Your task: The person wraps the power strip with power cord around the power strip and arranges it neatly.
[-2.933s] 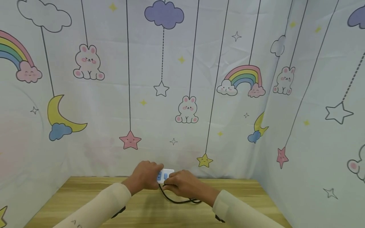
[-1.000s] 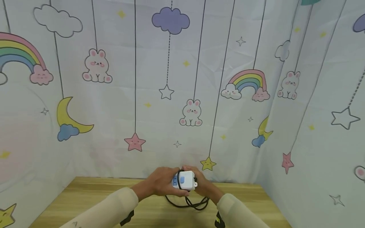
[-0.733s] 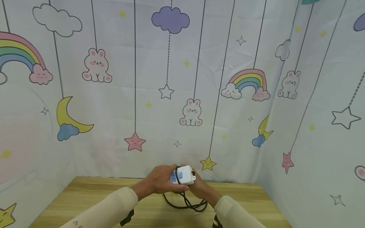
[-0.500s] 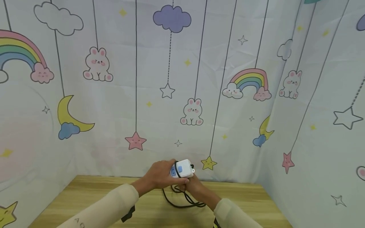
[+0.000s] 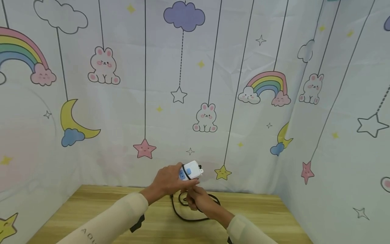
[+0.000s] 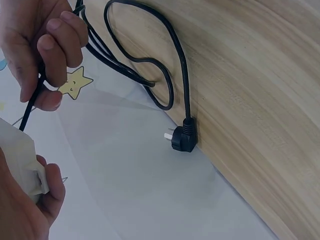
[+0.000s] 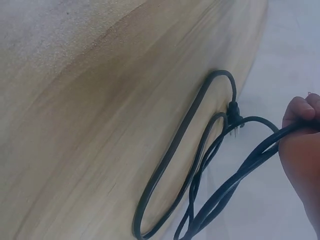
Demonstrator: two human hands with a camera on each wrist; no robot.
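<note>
In the head view my left hand (image 5: 167, 180) grips a white power strip (image 5: 193, 169) with blue sockets, raised above the table's far edge and tilted. One turn of its black cord (image 5: 186, 219) runs across the strip's face. Just below the strip, my right hand (image 5: 203, 202) holds the cord with curled fingers. The left wrist view shows the cord running taut from the white strip (image 6: 18, 155) to the right hand's fingers (image 6: 60, 40). Several strands trail from the right hand (image 7: 300, 150) in the right wrist view. A black plug (image 6: 185, 139) lies at the table edge.
Under the hands is a wood-grain table (image 5: 146, 220). Loops of slack cord (image 7: 165, 170) lie on it. A white cloth backdrop (image 5: 170, 135) printed with stars, rabbits and rainbows stands behind the table and along both sides.
Earlier the cord hung below the strip; now one turn crosses its face. Both hands carried the strip up and slightly left, and the right hand came out from behind it to below, holding cord.
</note>
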